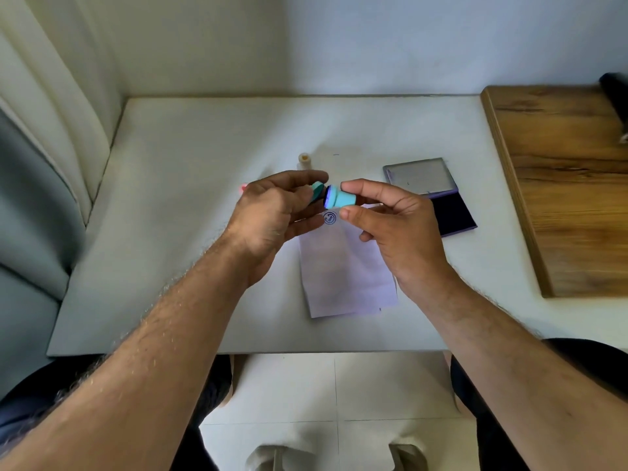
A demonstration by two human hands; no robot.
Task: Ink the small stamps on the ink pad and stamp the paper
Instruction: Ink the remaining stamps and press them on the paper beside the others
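Observation:
My right hand (397, 229) pinches a small teal stamp (343, 198) by its body, with the inked purple face turned left. My left hand (272, 215) holds a teal cap (318, 191) just left of that face; the two pieces are almost touching above the paper. The white paper (343, 266) lies on the table below my hands and bears one round blue stamp print (329, 218) near its top edge. The open ink pad (452, 209) lies right of the paper, its dark pad toward me and its lid (419, 176) folded back.
A beige stamp (304, 161) stands upright behind my hands. Something pink (243, 188) peeks out left of my left hand. A wooden board (564, 185) covers the table's right side. A curtain (44, 107) hangs on the left. The white table's (190, 198) front edge is near my lap.

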